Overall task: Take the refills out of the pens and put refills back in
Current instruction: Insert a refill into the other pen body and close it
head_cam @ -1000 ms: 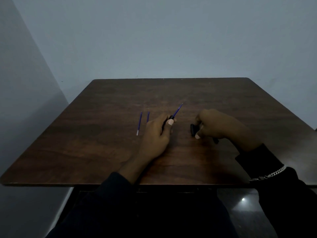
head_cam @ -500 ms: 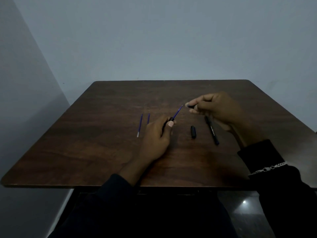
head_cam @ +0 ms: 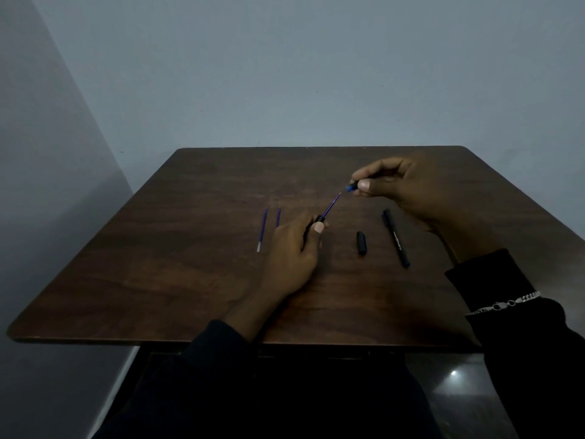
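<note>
Over the table (head_cam: 190, 280), inside its edges, the left hand (head_cam: 292, 255) grips a pen (head_cam: 318, 220), the right hand (head_cam: 411, 188) pinches a blue-tipped piece (head_cam: 351, 186).

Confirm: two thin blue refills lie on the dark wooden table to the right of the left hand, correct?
No. The head view shows the two thin blue refills on the dark wooden table to the left of the left hand.

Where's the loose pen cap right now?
Head view: the pen cap lies on the table, right of centre, between the left hand and the black pen.
</note>
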Motion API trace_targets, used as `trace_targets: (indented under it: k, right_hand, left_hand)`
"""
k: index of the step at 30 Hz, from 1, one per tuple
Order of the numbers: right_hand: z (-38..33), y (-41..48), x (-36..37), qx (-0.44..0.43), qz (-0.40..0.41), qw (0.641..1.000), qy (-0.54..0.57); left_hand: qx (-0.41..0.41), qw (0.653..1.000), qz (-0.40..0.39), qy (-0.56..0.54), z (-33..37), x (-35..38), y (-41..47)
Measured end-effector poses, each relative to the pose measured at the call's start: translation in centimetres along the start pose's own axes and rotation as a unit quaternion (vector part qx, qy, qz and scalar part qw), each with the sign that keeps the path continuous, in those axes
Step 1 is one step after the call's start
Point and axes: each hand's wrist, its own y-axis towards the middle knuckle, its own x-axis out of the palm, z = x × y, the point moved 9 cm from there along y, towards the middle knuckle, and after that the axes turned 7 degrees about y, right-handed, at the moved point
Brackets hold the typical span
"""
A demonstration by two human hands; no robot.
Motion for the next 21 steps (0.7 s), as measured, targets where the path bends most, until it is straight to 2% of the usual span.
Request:
trace_targets:
  k: [4, 11, 21]
  right_hand:
    - [-0.9, 0.0, 0.6, -0.003, -0.005, 0.998, -0.06]
    - [-1.6, 0.1, 1.1, -0.002, -0.022, 0.996, -0.088]
    - [-2.4, 0.2, 2.5, -0.01, -0.085, 0.972, -0.217]
  left_hand:
    - [0.0, 1.0, -0.004, -0.002, 0.3, -0.1, -0.1]
    - [-0.003, 1.0, -0.019, -0.003, 0.2, 0.1, -0.1]
    - [0.01, 0.999, -0.032, -0.002, 0.5, 0.1, -0.4]
